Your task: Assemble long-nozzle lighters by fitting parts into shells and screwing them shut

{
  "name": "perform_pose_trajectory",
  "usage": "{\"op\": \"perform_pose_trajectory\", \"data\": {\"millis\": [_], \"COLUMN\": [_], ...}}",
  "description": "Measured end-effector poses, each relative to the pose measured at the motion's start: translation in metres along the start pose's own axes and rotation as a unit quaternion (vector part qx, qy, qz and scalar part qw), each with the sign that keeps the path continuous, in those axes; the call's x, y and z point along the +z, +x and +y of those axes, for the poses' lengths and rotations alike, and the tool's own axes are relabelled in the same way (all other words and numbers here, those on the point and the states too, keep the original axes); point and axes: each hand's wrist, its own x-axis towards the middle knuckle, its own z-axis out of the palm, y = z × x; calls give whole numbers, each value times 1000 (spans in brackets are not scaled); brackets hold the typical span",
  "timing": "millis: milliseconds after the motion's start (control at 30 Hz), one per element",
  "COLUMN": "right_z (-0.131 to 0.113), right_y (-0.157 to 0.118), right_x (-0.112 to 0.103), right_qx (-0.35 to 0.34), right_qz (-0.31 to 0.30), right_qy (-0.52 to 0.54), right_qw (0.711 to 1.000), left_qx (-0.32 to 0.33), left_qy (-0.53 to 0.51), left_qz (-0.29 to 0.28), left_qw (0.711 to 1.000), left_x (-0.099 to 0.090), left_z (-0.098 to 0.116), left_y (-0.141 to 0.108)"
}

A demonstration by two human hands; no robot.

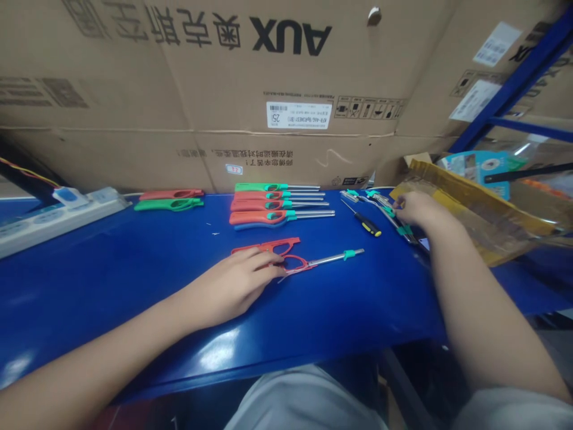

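Observation:
My left hand (235, 283) lies on the blue table with its fingers closed on the handle of an opened red gas lighter (304, 266). The lighter's metal tube points right and carries a green collar near its tip. Just behind those fingers rests a loose red casing half (268, 245). At the right, my right hand (418, 210) reaches into a pile of metal tubes with green pieces (387, 212). Its fingertips are pinched together, and what they hold is hidden. Between the hands is a black and yellow screwdriver (367, 225).
Several lighters with tubes (259, 203) lie in a row behind my left hand. Red and green casing pieces (170, 200) sit farther left, near a white power strip (67, 218). A taped cardboard box (470, 209) stands right; a large carton (201, 89) walls the back.

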Motion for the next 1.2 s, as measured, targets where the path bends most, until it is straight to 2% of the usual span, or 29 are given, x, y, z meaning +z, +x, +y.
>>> {"op": "perform_pose_trajectory", "data": {"millis": [300,433,500,567,667,733,800,900,1067,1200], "right_z": [-1,-5,-10,-20,-41,-56,-70,-85,-95,-99], "right_y": [10,6,0,-9,-28,-41,-54,-68,-80,-81], "right_x": [14,9,3,-2,-4,0,6,14,22,27], "right_qx": [31,42,22,-25,-176,-390,-475,-511,-482,-500], "right_qz": [-2,21,45,65,71,30,-11,-44,-40,-26], "right_qy": [12,27,46,73,131,206,234,211,166,185], "right_qw": [999,999,998,995,973,897,848,832,859,846], "left_qx": [9,1,-6,-10,-22,-37,-56,-86,-114,-113], "left_qy": [21,7,-3,-5,-3,-6,-12,-26,-38,-30], "left_qz": [-12,-5,1,7,16,25,38,52,44,37], "left_qw": [1000,1000,1000,1000,1000,999,998,995,992,992], "left_x": [-3,-5,-7,-8,-9,-6,-2,2,2,-1], "left_z": [1,3,5,7,8,6,4,1,2,4], "left_y": [-1,-1,-1,0,1,2,2,3,4,3]}}
